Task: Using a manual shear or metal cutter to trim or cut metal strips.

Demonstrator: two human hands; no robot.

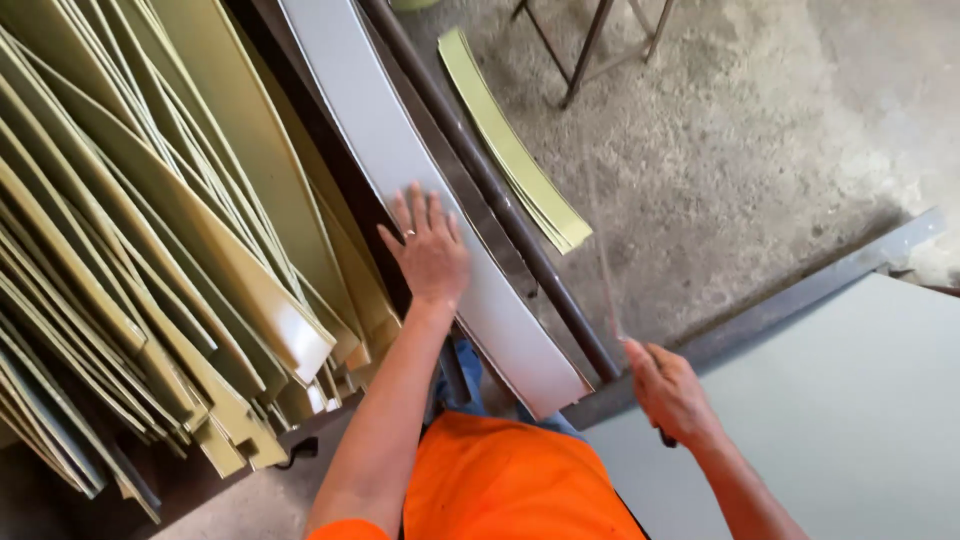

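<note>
**Left palm flat on the grey strip, right grip closed on a thin rod**

My left hand (430,250) lies open, fingers spread, pressed flat on the long grey strip (400,160); its grip holds nothing, it only bears down on the surface. The strip runs from the top of the view down toward my orange shirt (510,480), with its cut end just beside my waist. Along its right edge runs a dark metal bar (500,200).

My right hand (670,390) is curled shut around a thin rod (603,270), which rises from my fist as a faint, blurred line; a dark stub shows below the hand. It sits at the edge of a large pale sheet (830,420) that fills the lower right.

To the left of the strip a heap of yellow-green strips (150,250) fans out, overlapping and tilted. A smaller stack of the same strips (510,150) lies on the concrete floor (760,150) beyond the bar, near the legs of a metal stand (590,40).
</note>
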